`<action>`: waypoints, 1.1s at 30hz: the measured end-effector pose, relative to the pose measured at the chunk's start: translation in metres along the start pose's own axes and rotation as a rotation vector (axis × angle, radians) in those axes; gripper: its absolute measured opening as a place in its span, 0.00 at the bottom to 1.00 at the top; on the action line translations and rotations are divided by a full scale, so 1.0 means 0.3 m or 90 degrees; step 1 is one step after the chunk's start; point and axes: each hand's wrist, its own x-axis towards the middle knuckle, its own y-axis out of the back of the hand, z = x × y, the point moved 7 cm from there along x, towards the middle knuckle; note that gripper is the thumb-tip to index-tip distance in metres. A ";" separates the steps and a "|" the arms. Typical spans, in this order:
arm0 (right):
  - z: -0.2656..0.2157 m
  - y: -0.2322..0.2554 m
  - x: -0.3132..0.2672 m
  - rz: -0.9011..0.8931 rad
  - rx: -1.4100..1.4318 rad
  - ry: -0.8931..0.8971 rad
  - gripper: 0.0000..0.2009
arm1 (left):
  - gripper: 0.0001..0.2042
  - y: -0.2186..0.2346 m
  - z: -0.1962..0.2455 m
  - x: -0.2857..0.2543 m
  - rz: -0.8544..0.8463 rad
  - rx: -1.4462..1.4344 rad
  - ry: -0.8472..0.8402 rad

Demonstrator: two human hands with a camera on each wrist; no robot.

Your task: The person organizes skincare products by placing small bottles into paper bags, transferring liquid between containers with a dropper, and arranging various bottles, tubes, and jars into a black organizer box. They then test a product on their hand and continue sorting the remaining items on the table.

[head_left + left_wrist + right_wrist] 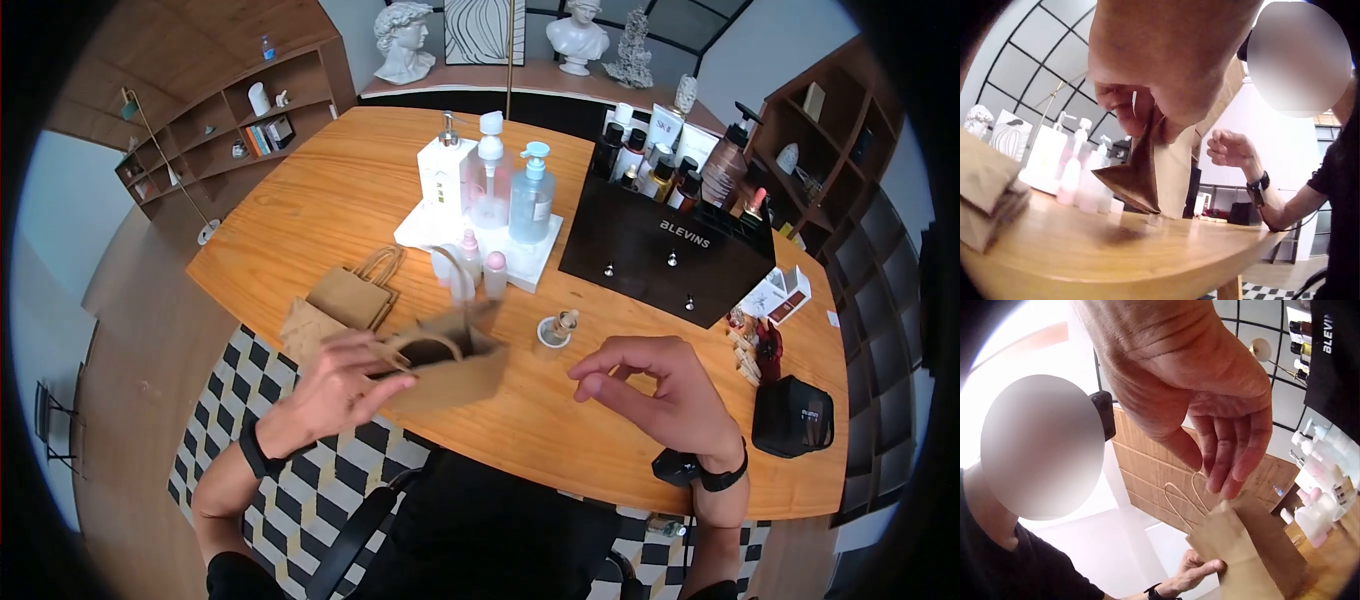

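Note:
My left hand (335, 385) pinches the near left side of a brown paper bag (455, 380) with looped handles, thumb on one face. The bag's mouth stands open toward the head camera. In the left wrist view, the fold of the bag (1132, 181) hangs below the fingers, over the tabletop. My right hand (665, 390) hovers over the table to the right of the bag, fingers loosely bent and holding nothing. Just beyond its fingertips is a small glass dropper bottle (566, 322) at a white-rimmed cup (546, 338).
Folded paper bags (350, 297) lie at the left. A white tray (525, 268) bears pump bottles, with small pink-capped bottles in front. Behind right stands a black organizer (640, 245) of cosmetics. A black case (793, 417) sits at the right edge.

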 end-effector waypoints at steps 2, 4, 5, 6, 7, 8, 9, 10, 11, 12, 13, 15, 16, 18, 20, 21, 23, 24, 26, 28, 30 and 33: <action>0.008 -0.006 0.001 -0.002 0.005 -0.001 0.08 | 0.17 0.066 -0.064 -0.028 -0.005 0.031 0.060; 0.010 -0.010 0.004 -0.009 -0.001 -0.006 0.08 | 0.19 0.176 -0.188 -0.090 0.086 0.204 0.202; 0.013 -0.013 0.006 -0.017 -0.011 -0.015 0.08 | 0.19 0.228 -0.262 -0.113 0.126 0.178 0.294; 0.013 -0.012 0.007 -0.017 -0.007 -0.010 0.08 | 0.20 0.274 -0.339 -0.134 0.167 0.149 0.386; 0.016 -0.015 0.007 -0.026 -0.010 -0.010 0.08 | 0.20 0.299 -0.391 -0.131 0.167 0.156 0.385; 0.017 -0.020 0.008 -0.034 -0.014 -0.011 0.08 | 0.21 0.336 -0.445 -0.132 0.234 0.146 0.383; 0.011 -0.024 0.009 -0.034 -0.012 -0.006 0.08 | 0.22 0.366 -0.498 -0.145 0.301 0.134 0.381; 0.006 -0.028 0.009 -0.038 -0.018 -0.009 0.08 | 0.22 0.367 -0.558 -0.160 0.302 0.137 0.381; 0.004 -0.031 0.010 -0.042 -0.025 -0.012 0.07 | 0.23 0.364 -0.631 -0.190 0.320 0.125 0.409; 0.007 -0.031 0.010 -0.044 -0.026 -0.010 0.07 | 0.25 0.360 -0.699 -0.221 0.337 0.114 0.437; 0.012 -0.034 0.009 -0.054 -0.034 0.001 0.08 | 0.25 0.357 -0.756 -0.248 0.340 0.115 0.438; 0.017 -0.042 0.009 -0.066 -0.042 0.012 0.09 | 0.27 0.319 -0.866 -0.292 0.218 0.221 0.507; 0.018 -0.044 0.009 -0.067 -0.045 0.016 0.09 | 0.27 0.305 -0.885 -0.304 0.220 0.223 0.508; 0.020 -0.046 0.012 -0.068 -0.047 0.022 0.09 | 0.28 0.267 -0.920 -0.334 0.202 0.224 0.516; 0.025 -0.049 0.013 -0.075 -0.051 0.017 0.09 | 0.26 0.242 -0.943 -0.357 0.150 0.229 0.517; 0.025 -0.048 0.015 -0.073 -0.050 0.019 0.09 | 0.25 0.217 -0.969 -0.389 0.149 0.120 0.576; 0.027 -0.050 0.016 -0.082 -0.060 0.021 0.08 | 0.23 0.186 -0.982 -0.412 0.149 -0.039 0.630; 0.029 -0.049 0.018 -0.081 -0.060 0.020 0.08 | 0.23 0.184 -1.006 -0.433 0.148 -0.040 0.630; 0.032 -0.052 0.020 -0.082 -0.066 0.025 0.08 | 0.21 0.182 -1.014 -0.452 0.159 -0.035 0.604; 0.036 -0.057 0.020 -0.083 -0.063 0.024 0.08 | 0.20 0.187 -0.957 -0.450 0.195 -0.012 0.589; 0.036 -0.059 0.022 -0.084 -0.062 0.026 0.08 | 0.19 0.204 -0.902 -0.441 0.233 0.012 0.570; 0.036 -0.065 0.020 -0.085 -0.062 0.032 0.08 | 0.19 0.243 -0.814 -0.477 0.287 0.263 0.578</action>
